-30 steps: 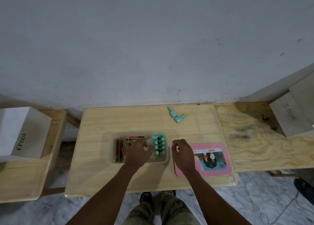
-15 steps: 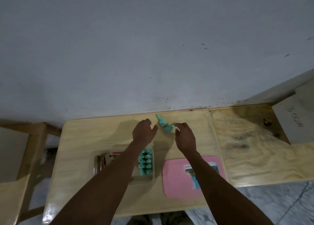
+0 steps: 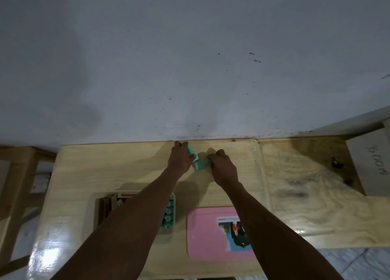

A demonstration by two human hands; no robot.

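Two small teal bottles lie near the far edge of the wooden table (image 3: 126, 170), forming an L. My left hand (image 3: 180, 160) grips the left teal bottle (image 3: 191, 152), whose top pokes out past my fingers. My right hand (image 3: 223, 167) pinches the right teal bottle (image 3: 200, 165) at its end. Both arms reach forward over the table from the near edge.
A clear tray (image 3: 168, 231) with several teal bottles and brown items sits under my left forearm. A pink lid (image 3: 202, 233) with a picture label lies to its right. A plywood bench (image 3: 306, 186) carries a grey box (image 3: 373, 165). The wall stands just behind the table.
Both hands left the tray and the pink lid, reached to the far edge, and closed on the two teal bottles. The view tilted forward.
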